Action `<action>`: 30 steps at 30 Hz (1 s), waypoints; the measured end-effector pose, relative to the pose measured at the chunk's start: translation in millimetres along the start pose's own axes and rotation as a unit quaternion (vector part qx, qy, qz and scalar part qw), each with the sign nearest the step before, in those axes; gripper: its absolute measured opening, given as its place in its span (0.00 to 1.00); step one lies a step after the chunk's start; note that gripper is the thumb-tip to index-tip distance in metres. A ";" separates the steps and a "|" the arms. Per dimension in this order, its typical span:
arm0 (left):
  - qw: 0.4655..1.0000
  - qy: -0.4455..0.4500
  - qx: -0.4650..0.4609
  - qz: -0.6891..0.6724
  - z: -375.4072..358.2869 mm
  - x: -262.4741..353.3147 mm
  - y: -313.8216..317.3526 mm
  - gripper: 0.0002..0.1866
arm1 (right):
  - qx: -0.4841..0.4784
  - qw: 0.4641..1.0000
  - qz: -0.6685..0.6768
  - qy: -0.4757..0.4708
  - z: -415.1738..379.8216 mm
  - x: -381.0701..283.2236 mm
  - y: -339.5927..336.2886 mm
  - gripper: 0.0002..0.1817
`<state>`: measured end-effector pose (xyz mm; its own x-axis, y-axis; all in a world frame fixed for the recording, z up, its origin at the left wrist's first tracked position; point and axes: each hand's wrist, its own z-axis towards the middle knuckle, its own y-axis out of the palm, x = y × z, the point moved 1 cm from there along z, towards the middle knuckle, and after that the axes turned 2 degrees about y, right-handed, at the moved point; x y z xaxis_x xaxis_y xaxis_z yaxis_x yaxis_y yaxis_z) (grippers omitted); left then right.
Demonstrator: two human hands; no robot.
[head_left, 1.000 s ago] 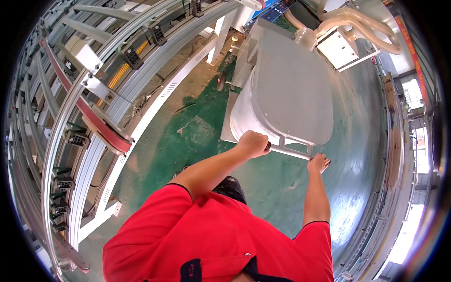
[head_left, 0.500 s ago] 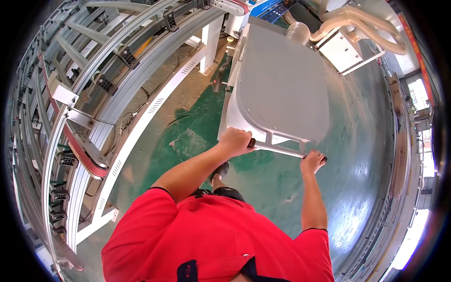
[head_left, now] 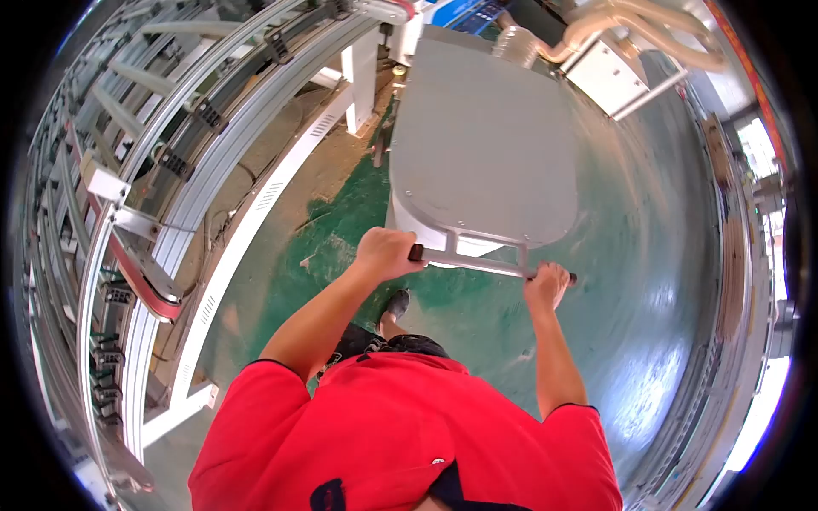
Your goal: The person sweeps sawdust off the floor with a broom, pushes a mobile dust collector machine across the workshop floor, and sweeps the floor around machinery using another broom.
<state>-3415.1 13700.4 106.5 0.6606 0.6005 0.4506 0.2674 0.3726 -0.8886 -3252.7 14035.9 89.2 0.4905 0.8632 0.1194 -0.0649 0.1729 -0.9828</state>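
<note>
A grey, round-cornered flat top (head_left: 486, 136) of a cart-like unit lies in front of me. From its near edge comes a metal handlebar (head_left: 481, 262) with dark grips at both ends. My left hand (head_left: 388, 254) is closed round the left grip. At the other end, my right hand (head_left: 547, 284) is wrapped round the right grip. Both arms reach forward, and the bar lies slightly tilted, lower on the right.
A long metal conveyor frame (head_left: 256, 196) with white legs runs along the left. Ahead right are a white cabinet (head_left: 607, 77) and a beige ribbed hose (head_left: 588, 34). Green floor (head_left: 341, 213) shows around the unit. Stacked long boards (head_left: 733, 272) line the right.
The grey-topped unit, its handlebar and both hands have shifted left in view. The bar is less tilted than before. Both hands keep their hold, and a foot shows more fully below the bar.
</note>
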 end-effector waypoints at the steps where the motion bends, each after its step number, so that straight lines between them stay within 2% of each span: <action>1: 1.000 -0.013 -0.005 0.011 -6.9 2.0 -1.3 0.20 | 0.018 1.000 0.015 -0.011 -7.0 2.3 -1.6 0.14; 3: 0.999 -0.025 -0.015 0.031 -18.1 11.3 -1.2 0.20 | -0.011 0.999 0.044 0.001 -17.9 1.2 -8.0 0.13; 9: 0.997 0.012 -0.018 0.075 -72.5 32.8 -7.6 0.22 | 0.012 0.994 0.105 0.009 -76.7 -0.7 -27.1 0.10; 10: 0.993 -0.008 -0.053 0.101 -82.0 41.8 -13.2 0.20 | 0.009 0.994 0.109 0.010 -88.3 -1.5 -31.7 0.10; 19: 0.996 -0.011 -0.005 0.093 -181.1 68.1 -8.6 0.20 | -0.064 0.995 0.073 0.000 -191.9 -3.4 -63.7 0.10; 23: 0.991 -0.053 -0.032 0.118 -225.1 81.4 -18.3 0.20 | -0.100 0.990 0.085 -0.046 -245.5 -6.3 -81.3 0.11; 26: 0.984 -0.086 -0.046 0.149 -266.0 96.2 -23.4 0.19 | -0.085 0.981 0.141 -0.100 -290.2 2.3 -97.0 0.11; 27: 0.980 -0.096 -0.051 0.164 -278.5 102.2 -23.5 0.18 | -0.114 0.976 0.141 -0.124 -304.4 7.5 -104.6 0.12; 30: 0.981 -0.125 -0.017 0.147 -326.6 109.9 -8.8 0.19 | -0.121 0.959 0.213 -0.144 -345.1 28.0 -103.3 0.16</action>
<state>-3115.8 13532.0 135.9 0.5204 0.8351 0.1783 0.1176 0.1367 -0.9836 -2932.3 13878.5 145.5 0.2019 0.9320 -0.3011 0.0148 -0.3103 -0.9505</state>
